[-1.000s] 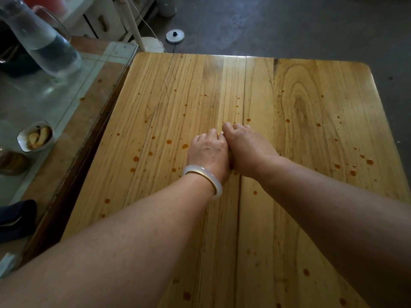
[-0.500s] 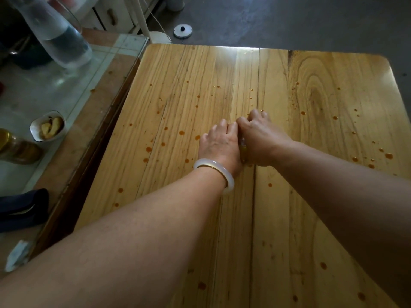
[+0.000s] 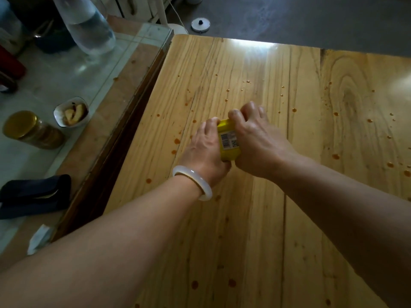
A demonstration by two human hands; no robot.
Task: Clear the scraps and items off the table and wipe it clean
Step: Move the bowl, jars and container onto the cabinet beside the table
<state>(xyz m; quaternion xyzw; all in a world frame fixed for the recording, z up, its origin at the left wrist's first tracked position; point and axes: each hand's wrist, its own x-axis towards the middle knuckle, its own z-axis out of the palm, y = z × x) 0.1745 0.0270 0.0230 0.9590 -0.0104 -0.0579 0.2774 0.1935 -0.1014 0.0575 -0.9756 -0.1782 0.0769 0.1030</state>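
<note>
A small yellow packet with a barcode label is gripped between both hands over the middle of the wooden table. My left hand, with a white bangle on the wrist, clasps its left side. My right hand closes over its right side and top, fingers curled. Orange-red sauce drops speckle the table's planks all around the hands.
A glass-topped side table adjoins on the left, carrying a clear water bottle, a gold-lidded jar, a small dish of food scraps, a dark blue pouch and a crumpled white scrap. Grey floor lies beyond.
The hands have parted a little and tilted, so the yellow packet between them now shows. The view has shifted to the left.
</note>
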